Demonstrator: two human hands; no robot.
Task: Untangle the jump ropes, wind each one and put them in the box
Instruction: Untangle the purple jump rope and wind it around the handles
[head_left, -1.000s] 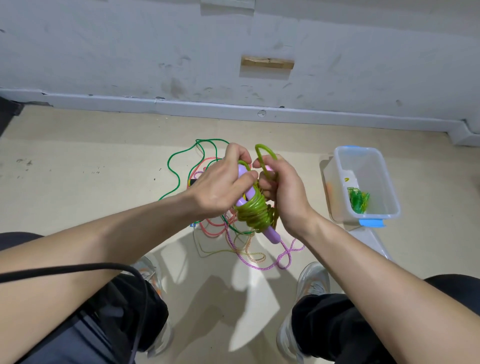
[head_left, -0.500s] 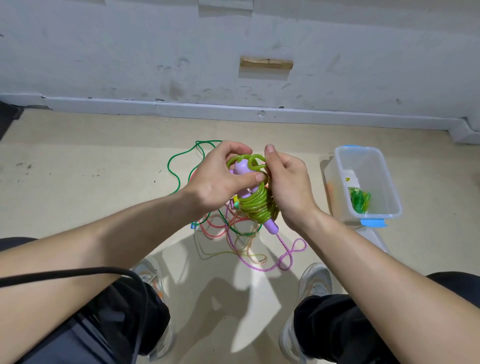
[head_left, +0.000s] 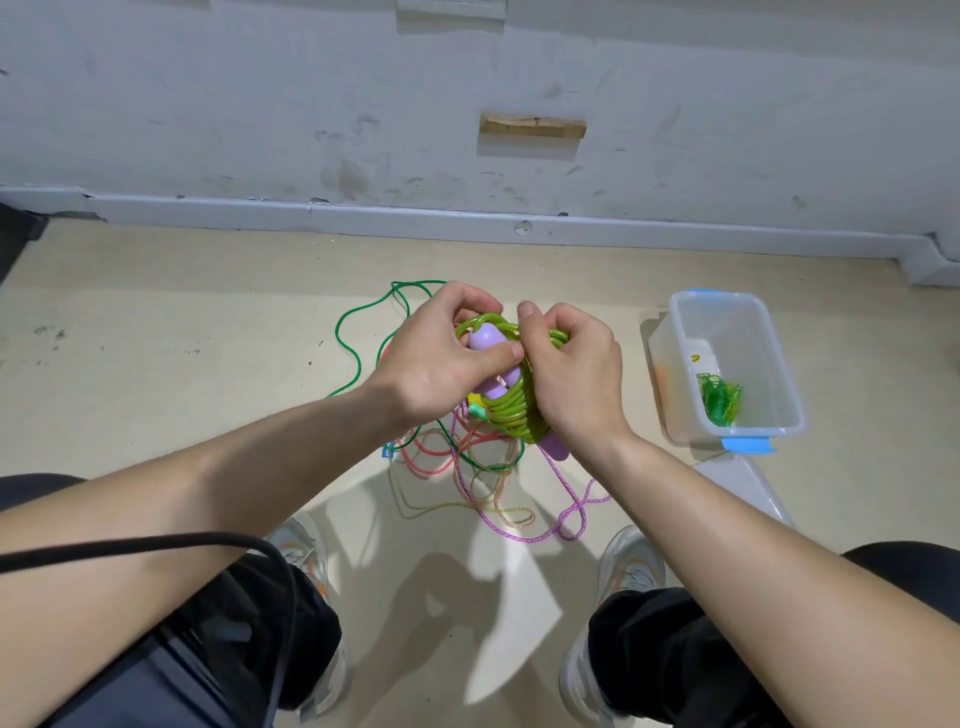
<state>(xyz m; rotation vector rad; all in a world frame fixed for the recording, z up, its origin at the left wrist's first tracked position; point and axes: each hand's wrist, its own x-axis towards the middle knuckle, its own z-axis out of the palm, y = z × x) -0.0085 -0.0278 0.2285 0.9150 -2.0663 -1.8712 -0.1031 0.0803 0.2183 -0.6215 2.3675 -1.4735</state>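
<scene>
Head-camera view down at a beige floor below a scuffed white wall. At far left, a black cable crosses the left forearm. A dark green rope loops over the floor at 9 o'clock from the hands.

The left hand has its grip closed, with the thumb pressed across the purple handles and the fingers curled over their top. Wound round the handles in tight coils is a lime-green jump rope. This bundle is held in the air at frame centre, its long axis running from 11 o'clock to 5 o'clock, with one handle end poking out at the 5 o'clock end. The right hand has its grip curled round the coils from the right.

At 6 o'clock, under the hands, a tangle of ropes in pink, green and yellow lies on the floor, and a pink-purple braided rope trails nearest the feet.

At 3 o'clock from the hands, a clear plastic box with blue latches stands open, its long axis roughly 12 to 6 o'clock. A wound green rope lies inside at its near end.
</scene>
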